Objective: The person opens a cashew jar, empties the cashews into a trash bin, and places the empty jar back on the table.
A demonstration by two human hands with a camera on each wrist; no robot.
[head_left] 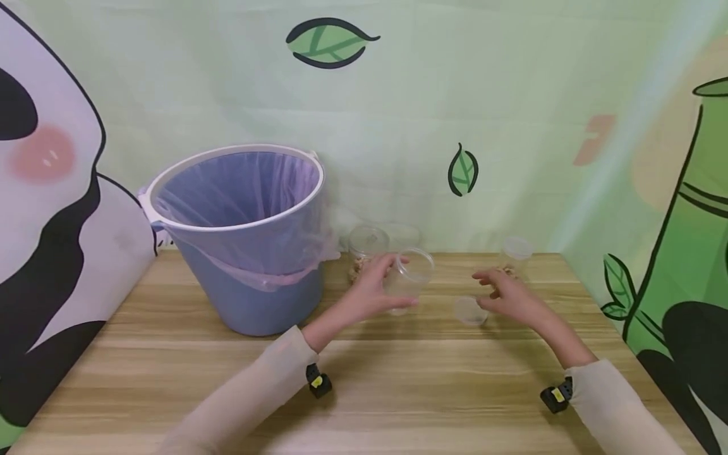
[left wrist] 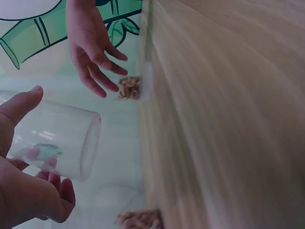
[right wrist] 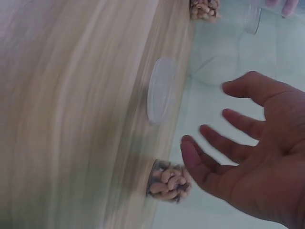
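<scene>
My left hand grips an empty clear plastic jar from its left side, thumb and fingers around the wall. The left wrist view shows the jar raised off the table. My right hand hovers with fingers spread and loosely bent, holding nothing. Close by its fingertips, a flat translucent lid lies on the wood. Behind that hand stands a small clear jar of cashews. Another clear jar with nuts stands behind my left hand, partly covered by it.
A large blue bin with a white rim and a pinkish liner stands at the left on the wooden table. Behind the table hangs a pale green backdrop with printed leaves, bamboo and a panda.
</scene>
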